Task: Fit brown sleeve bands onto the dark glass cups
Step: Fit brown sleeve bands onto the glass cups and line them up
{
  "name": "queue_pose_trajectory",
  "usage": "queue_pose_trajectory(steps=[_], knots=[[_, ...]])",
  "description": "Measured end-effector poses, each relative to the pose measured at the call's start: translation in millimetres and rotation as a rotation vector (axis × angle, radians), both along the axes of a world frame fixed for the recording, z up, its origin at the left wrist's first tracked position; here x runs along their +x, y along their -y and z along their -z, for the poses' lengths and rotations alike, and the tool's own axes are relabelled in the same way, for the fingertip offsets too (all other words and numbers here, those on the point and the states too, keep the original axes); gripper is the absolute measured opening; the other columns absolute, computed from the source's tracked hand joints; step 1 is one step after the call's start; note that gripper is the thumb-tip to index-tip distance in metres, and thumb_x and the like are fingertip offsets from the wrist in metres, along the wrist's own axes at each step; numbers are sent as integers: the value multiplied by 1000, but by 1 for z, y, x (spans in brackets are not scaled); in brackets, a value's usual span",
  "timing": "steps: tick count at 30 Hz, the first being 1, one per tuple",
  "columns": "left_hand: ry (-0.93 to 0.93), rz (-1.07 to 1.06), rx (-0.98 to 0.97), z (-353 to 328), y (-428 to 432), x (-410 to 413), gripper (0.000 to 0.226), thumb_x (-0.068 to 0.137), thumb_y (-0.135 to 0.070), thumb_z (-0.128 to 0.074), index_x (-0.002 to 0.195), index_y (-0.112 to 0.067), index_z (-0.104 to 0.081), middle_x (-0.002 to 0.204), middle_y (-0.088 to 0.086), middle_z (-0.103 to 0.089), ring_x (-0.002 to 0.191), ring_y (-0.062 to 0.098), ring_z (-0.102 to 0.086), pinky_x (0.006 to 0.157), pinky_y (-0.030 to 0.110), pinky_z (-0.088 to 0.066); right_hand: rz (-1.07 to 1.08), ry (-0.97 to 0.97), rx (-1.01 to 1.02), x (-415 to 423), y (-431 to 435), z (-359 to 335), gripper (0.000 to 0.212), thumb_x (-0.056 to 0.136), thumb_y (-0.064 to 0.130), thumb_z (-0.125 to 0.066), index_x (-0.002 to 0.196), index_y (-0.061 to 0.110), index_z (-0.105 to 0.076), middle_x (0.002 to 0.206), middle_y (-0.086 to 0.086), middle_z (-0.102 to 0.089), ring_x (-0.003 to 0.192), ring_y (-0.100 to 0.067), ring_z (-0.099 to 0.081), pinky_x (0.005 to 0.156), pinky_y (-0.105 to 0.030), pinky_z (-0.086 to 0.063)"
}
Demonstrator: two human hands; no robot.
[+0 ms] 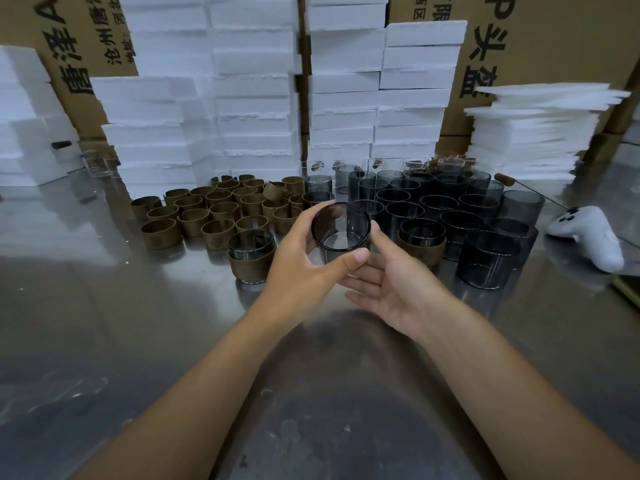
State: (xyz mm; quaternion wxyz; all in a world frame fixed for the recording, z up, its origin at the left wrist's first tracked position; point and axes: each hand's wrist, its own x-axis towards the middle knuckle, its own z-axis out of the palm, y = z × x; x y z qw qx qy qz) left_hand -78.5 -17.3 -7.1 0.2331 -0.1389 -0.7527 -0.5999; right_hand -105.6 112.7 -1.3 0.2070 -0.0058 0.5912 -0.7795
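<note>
Bare forearms [194, 393] come up from six o'clock over a shiny metal table [104, 341] and meet at a dark glass cup [341, 233], held off the table near the middle of the view with its mouth tilted towards the camera. It has no band on it.

The left hand [301, 268] grips the cup, with the thumb laid across the near wall and the fingers curled round the far rim. The right hand [391, 292] lies palm up beneath it. Its fingers are nearly straight and its thumb tip touches the rim at three o'clock, so it supports the cup more than it clasps it.

At nine o'clock, just beside the left hand, stands a banded cup [251, 258]. A second finished cup [420, 244] stands at three o'clock. The loose brown bands [207, 209] are crowded at ten o'clock, and the bare dark cups [450, 209] are massed at two o'clock. A white controller [588, 237] lies further out at three o'clock. White foam blocks [256, 98] and cardboard boxes [554, 46] are stacked at twelve.

This looks like the start of a new cup, which is picked up but not yet sleeved. Next, one hand probably has to let go, fetch a band from ten o'clock, and slide it squarely up from the base.
</note>
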Motion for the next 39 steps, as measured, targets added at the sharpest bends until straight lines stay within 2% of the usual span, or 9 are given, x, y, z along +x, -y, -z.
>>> queue_pose_trajectory(steps=[8,11,14,17,19,23,27,31,39], knots=[[18,-2,1,1,-2,0,59,74,-17,-78,126,-24,-51,119,-12,-62,112,-3,-56,94,11,-41,134,-131,-104,1,3,-4,29,100,32,-47,85,17,-67,76,4,-74,72,-8,-68,79,-28,-52],[32,25,45,1,-5,2,57,75,-15,-77,126,-22,-52,121,-9,-62,113,-2,-57,95,12,-43,108,-78,-199,2,3,-6,29,100,30,-46,100,10,-67,89,-3,-73,77,-12,-68,72,-29,-52],[58,68,119,-2,-7,4,53,72,-26,-73,121,-26,-54,121,-5,-63,111,0,-59,92,13,-46,44,-36,-270,3,4,-8,35,99,34,-44,118,11,-62,96,-4,-70,82,-13,-64,82,-34,-52],[77,99,176,-5,-8,6,51,68,-32,-70,117,-30,-55,120,-5,-64,107,-1,-61,84,9,-47,-38,-17,-285,3,5,-6,37,98,43,-41,107,18,-66,94,-2,-71,90,-15,-64,101,-44,-44],[77,108,201,-6,-8,7,52,69,-31,-70,118,-28,-55,121,-2,-64,107,0,-61,80,8,-46,-62,8,-290,3,5,-5,39,98,47,-40,97,21,-68,103,-3,-71,108,-20,-62,102,-46,-42],[73,101,204,-4,-7,6,51,68,-30,-71,117,-30,-55,123,-3,-63,113,4,-59,88,13,-48,-130,50,-207,3,5,-4,52,95,58,-36,114,20,-66,122,-7,-67,112,-20,-62,102,-42,-42],[71,77,167,-2,-4,2,51,69,-29,-72,118,-29,-55,124,-4,-62,116,8,-58,100,27,-47,-145,70,-122,2,3,-3,58,92,63,-36,105,17,-68,107,-9,-73,95,-15,-68,91,-38,-45],[73,46,109,1,-1,0,53,76,-20,-74,125,-22,-53,126,-6,-60,118,5,-55,104,26,-43,-90,24,-45,2,1,-1,57,93,61,-37,97,13,-68,87,-4,-76,72,-9,-72,86,-32,-45],[125,42,151,3,-2,-2,53,67,-40,-72,117,-28,-58,113,-8,-66,104,-1,-62,88,15,-49,121,-166,157,5,4,-3,38,96,51,-46,96,22,-69,85,3,-75,85,-11,-69,85,-31,-49]])
